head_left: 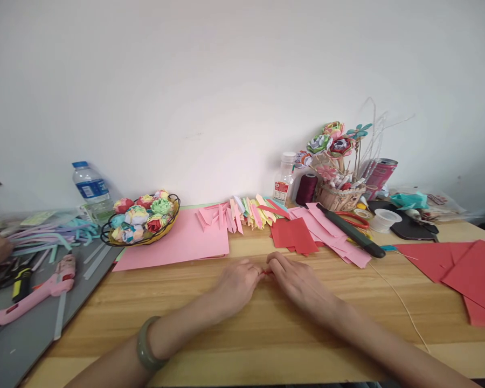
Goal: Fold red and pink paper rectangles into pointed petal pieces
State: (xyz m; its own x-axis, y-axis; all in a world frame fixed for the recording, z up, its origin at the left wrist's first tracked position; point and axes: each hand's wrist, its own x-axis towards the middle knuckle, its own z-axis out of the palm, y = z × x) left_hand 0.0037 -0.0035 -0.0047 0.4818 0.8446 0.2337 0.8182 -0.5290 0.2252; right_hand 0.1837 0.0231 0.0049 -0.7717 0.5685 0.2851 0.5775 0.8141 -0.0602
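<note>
- A small, narrow red piece (268,272) shows, mostly hidden, over the wooden surface (242,345).
- Your left fingers (253,269) and right fingers (277,263) clamp its opposite ends.

Clear bench (178,334) in front of & betw. the forearms, out to the near edge. Back blocked L to R: basket w/ paper flowers (140,220), folded strips (246,213), red squares (294,235), black-handled tool (353,233). Thin cord (404,304) crosses R side; pink glue gun (40,293) far L.
</note>
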